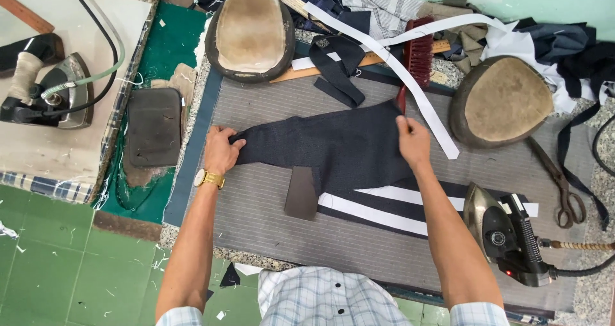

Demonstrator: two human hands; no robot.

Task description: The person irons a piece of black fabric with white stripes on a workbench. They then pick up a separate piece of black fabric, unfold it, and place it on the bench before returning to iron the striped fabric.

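Looking down on our pressing board (256, 230), we log a dark navy fabric piece (333, 146) lying flat across the grey striped cover, its long axis running left to right between our two hands. Our left hand (221, 148) is closed on the narrow left end of the piece, fingers curled over the edge with the thumb side on top; a gold wristwatch (209, 179) sits on that wrist. Our right hand (413, 141) pinches the upper right corner of the same piece, fingers bent down onto the cloth, just beside the handle of a red-bristled brush (418, 57). Both hands thus hold opposite ends, so the piece is spanned between them and neither is clearly nearer its middle. A small brown rectangular patch (301, 193) lies touching the lower edge of the piece, nearer the left hand. White and dark strips (384, 207) lie below the right part of the cloth. A steam iron (506, 233) rests at the right near our right forearm, with scissors (564, 188) beyond it. Two padded oval pressing forms (251, 31) stand at the far edge of the board, well apart from each other. A second iron (48, 89) sits far left on a separate surface.
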